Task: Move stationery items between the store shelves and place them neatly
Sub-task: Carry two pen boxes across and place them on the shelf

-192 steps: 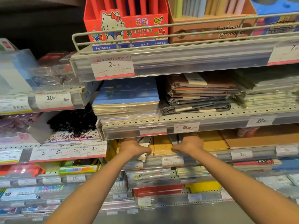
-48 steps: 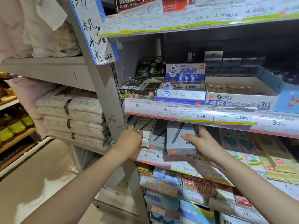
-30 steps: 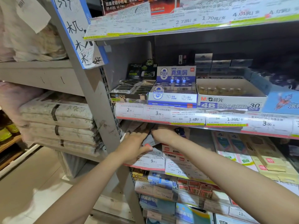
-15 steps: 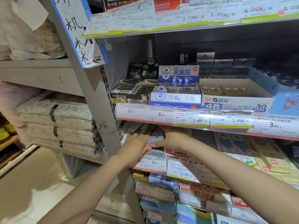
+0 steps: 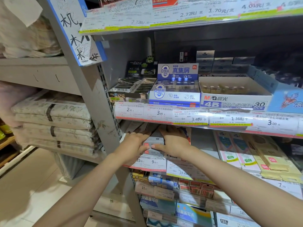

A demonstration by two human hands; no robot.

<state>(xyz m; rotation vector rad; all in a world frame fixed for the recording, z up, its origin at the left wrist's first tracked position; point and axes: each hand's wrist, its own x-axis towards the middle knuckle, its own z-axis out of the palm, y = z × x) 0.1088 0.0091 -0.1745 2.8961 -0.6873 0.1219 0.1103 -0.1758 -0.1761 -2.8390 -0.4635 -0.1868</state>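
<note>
Centre frame, under eraser shelf point(image 5: 188, 119): left hand point(image 5: 133, 147) and right hand point(image 5: 174, 142) clasp grey boxes point(image 5: 154, 141) from either side, thumbs across front. Judged: squeezing stack square, flush behind price strip point(image 5: 152, 162).

1. The flat grey cardboard boxes point(image 5: 153, 141) stacked on the middle shelf carry small red logo marks on their front ends.
2. The blue-and-white eraser display carton point(image 5: 176, 95) has white rounded emblems and white characters on its blue header.
3. The white open M&G eraser tray point(image 5: 236, 102) bears a red-and-blue logo and blue "4B ERASER" lettering.
4. The black-and-gold eraser carton point(image 5: 127, 96) shows white barcodes on its packs.
5. The white shelf price labels point(image 5: 144, 112) have red lower edges; others have yellow-green strips.
6. The blue-bordered white handwritten sign point(image 5: 77, 30) carries black brush characters.
7. The cream folded fabric bundles point(image 5: 54, 122) show a faint leaf print and dark bands.
</note>
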